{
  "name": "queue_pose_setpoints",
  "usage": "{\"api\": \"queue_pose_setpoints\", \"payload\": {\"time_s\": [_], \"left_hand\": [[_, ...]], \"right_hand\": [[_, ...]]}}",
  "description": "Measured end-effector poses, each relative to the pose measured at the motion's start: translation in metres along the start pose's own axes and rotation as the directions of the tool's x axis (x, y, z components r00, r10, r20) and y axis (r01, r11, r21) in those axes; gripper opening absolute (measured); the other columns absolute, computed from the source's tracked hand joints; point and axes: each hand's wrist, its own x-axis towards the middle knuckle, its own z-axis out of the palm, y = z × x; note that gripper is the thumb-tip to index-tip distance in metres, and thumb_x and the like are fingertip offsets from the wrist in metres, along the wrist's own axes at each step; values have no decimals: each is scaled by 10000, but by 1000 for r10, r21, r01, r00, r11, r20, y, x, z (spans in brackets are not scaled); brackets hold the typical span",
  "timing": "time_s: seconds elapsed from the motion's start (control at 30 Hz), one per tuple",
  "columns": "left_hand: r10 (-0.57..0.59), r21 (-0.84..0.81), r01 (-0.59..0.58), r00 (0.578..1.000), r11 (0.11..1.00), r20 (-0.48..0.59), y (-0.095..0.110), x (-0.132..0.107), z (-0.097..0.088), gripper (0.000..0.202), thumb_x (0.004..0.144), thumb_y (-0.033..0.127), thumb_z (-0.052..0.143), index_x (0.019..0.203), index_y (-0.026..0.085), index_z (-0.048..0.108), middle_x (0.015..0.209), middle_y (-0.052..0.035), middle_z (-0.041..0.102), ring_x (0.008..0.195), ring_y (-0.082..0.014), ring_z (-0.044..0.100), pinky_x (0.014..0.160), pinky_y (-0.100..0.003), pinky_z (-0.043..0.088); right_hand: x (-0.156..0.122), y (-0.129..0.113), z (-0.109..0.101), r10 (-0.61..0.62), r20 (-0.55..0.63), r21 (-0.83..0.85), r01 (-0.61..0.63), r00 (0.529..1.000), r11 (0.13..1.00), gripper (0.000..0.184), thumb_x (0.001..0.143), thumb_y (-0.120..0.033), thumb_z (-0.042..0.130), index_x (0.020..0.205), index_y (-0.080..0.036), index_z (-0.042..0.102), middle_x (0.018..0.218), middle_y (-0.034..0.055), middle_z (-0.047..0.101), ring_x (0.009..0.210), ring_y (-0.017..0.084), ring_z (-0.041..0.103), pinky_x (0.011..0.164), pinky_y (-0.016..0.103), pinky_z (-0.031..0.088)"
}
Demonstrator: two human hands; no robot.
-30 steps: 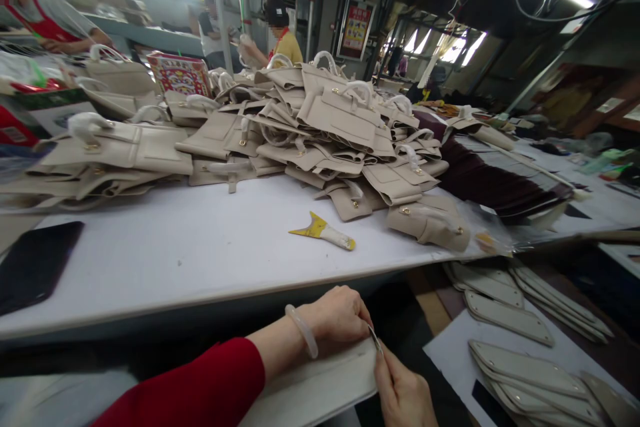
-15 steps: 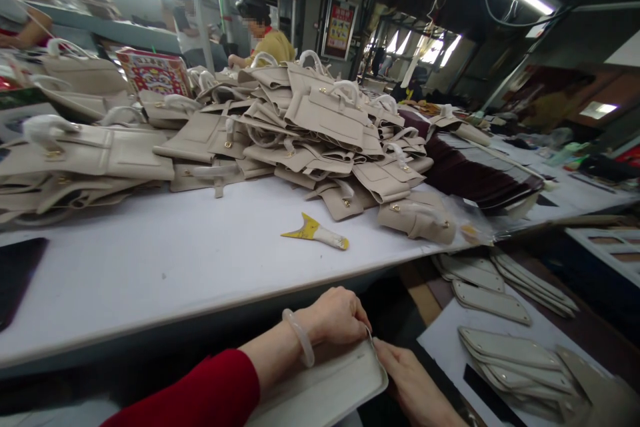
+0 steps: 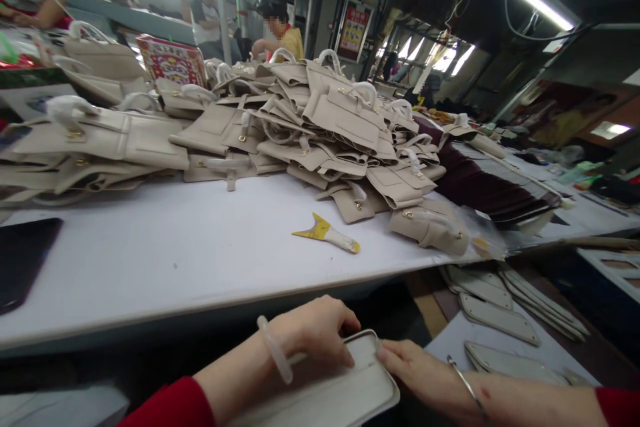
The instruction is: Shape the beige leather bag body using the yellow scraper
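Note:
Below the table's front edge, both hands rest on a pale grey leather panel (image 3: 345, 393) with a rounded corner. My left hand (image 3: 315, 333) lies on top of the panel with fingers curled down onto it. My right hand (image 3: 415, 367) touches the panel's right edge with its fingertips together. A translucent bangle sits on my left wrist and a thin metal one on my right.
A big heap of beige handbag parts (image 3: 320, 127) covers the back of the white table (image 3: 175, 247). A yellow-handled scraper tool (image 3: 327, 233) lies near the front. A dark pad (image 3: 23, 260) sits at left. More grey panels (image 3: 500, 313) lie low right. Other people work beyond.
My left hand went from pinching the panel's corner to lying over it. My right hand let go of a thin edge strip and now touches the panel's side. The view shifted slightly.

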Motion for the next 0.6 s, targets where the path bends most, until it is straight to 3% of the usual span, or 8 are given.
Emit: {"api": "queue_pose_setpoints", "payload": {"time_s": [0.1, 0.27, 0.4, 0.5, 0.6], "left_hand": [[-53, 15, 58, 974, 998, -219, -7, -46, 9, 529, 646, 242, 675, 1174, 259, 715, 1192, -46, 704, 1061, -272, 647, 952, -373, 497], [-148, -39, 147, 869, 988, -472, -19, -96, 35, 468, 719, 168, 598, 1161, 288, 693, 1201, -6, 663, 1074, -206, 632, 992, -321, 472], [-163, 64, 246, 791, 967, -589, -6, -93, 58, 399, 834, 168, 549, 1208, 252, 658, 1298, -47, 610, 1163, -250, 568, 1052, -423, 438], [-68, 205, 242, 786, 949, -614, 12, -77, 69, 376, 874, 159, 539, 1225, 248, 639, 1260, -54, 622, 1122, -272, 558, 1025, -480, 447], [3, 279, 205, 801, 938, -598, 24, -61, 77, 389, 874, 135, 550, 1243, 237, 622, 1201, -53, 640, 1056, -261, 571, 946, -446, 496]], "right_hand": [[2, -6, -6, -5, 57, -79, 10, 998, 997, 407, 925, -541, 552, 1046, -201, 742, 968, 23, 698, 927, 207, 578, 842, 300, 420], [0, -9, -9, -82, 142, -76, 93, 986, 993, 454, 968, -539, 489, 1274, -243, 646, 1190, 32, 683, 1188, 252, 563, 1054, 351, 386], [4, 11, -8, -171, 211, 130, 146, 962, 981, 493, 959, -565, 510, 1319, -240, 603, 1263, 51, 651, 1187, 236, 561, 1048, 342, 386], [26, 28, -4, -181, 278, 421, 50, 943, 906, 648, 937, -708, 387, 1221, -186, 645, 1147, 85, 694, 1109, 239, 608, 1000, 350, 426], [64, 33, 4, -62, 294, 462, -85, 954, 883, 848, 895, -817, 197, 1047, -136, 679, 920, 87, 709, 910, 212, 658, 882, 343, 490]]}}
